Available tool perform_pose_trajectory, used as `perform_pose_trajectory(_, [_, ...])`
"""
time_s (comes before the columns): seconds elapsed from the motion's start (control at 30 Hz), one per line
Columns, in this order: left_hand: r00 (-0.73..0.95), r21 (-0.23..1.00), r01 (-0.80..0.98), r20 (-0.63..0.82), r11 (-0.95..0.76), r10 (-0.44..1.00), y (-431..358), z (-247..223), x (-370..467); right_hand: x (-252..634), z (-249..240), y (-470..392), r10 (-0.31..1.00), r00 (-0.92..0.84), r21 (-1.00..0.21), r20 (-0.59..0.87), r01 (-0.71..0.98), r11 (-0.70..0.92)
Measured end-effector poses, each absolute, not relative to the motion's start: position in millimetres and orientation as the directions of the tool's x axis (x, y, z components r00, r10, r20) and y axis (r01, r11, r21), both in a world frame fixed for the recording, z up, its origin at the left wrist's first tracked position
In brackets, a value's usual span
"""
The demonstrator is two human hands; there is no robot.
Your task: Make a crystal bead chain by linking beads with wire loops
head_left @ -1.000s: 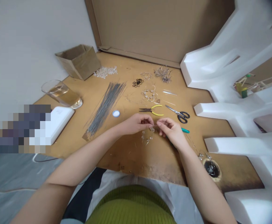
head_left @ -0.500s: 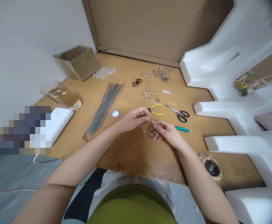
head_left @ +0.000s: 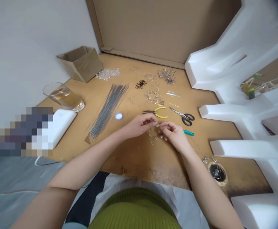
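Between my two hands hangs a thin wire loop with clear beads (head_left: 152,136). My left hand (head_left: 145,124) pinches its upper left part between thumb and fingers. On the right side, my right hand (head_left: 173,133) has its thumb and fingers closed on the same beaded wire. Just beyond my left hand lie pliers with yellow handles (head_left: 161,116). Scissors with black handles (head_left: 186,119) are right of them. A teal handle (head_left: 188,132) sticks out from behind my right hand. Farther back, another beaded wire ring (head_left: 153,96) rests on the table.
A bundle of grey wires (head_left: 109,109), a small white-and-blue disc (head_left: 118,116), a tilted glass of liquid (head_left: 66,97), a cardboard box (head_left: 82,65) and clear beads (head_left: 108,73) lie leftward. White foam (head_left: 220,113) edges the right side, near a round black-centred holder (head_left: 222,181).
My hands have shifted slightly, and my right hand has moved a little right. The beaded loop has turned between them. More of the pliers' dark jaws now shows.
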State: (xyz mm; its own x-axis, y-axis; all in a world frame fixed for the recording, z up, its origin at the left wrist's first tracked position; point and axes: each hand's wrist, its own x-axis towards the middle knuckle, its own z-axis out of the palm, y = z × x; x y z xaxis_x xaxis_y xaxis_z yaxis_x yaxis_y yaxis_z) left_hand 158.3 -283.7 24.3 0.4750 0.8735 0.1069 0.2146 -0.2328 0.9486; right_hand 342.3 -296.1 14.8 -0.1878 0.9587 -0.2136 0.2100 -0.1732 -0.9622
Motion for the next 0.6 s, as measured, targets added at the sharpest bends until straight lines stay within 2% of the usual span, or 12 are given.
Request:
perform_pose_trajectory(0.17, [0.446, 0.827, 0.397, 0.205, -0.398, 0.871, -282.8, 17.9, 160.5, 340.5, 8.1, -298.1, 0.958, -0.185, -0.963, -0.218, 0.199, -0.181])
perform_pose_trajectory(0.33, [0.469, 0.587, 0.601, 0.291, -0.543, 0.834, -282.3, 13.2, 161.9, 336.0, 7.1, -301.8, 0.973, -0.154, -0.958, -0.17, 0.259, -0.126])
perform_pose_trajectory(0.47, [0.548, 0.399, 0.671, 0.299, -0.624, 0.781, -283.7, 11.4, 163.8, 335.1, 8.6, -302.5, 0.981, -0.134, -0.943, -0.142, 0.32, -0.093])
perform_pose_trajectory(0.53, [0.57, 0.376, 0.668, 0.297, -0.642, 0.766, -284.3, 11.5, 164.1, 336.2, 8.6, -301.9, 0.984, -0.124, -0.939, -0.124, 0.337, -0.076])
perform_pose_trajectory(0.6, [0.559, 0.432, 0.642, 0.302, -0.633, 0.772, -284.3, 12.1, 163.7, 337.9, 7.5, -301.2, 0.987, -0.127, -0.938, -0.101, 0.343, -0.052])
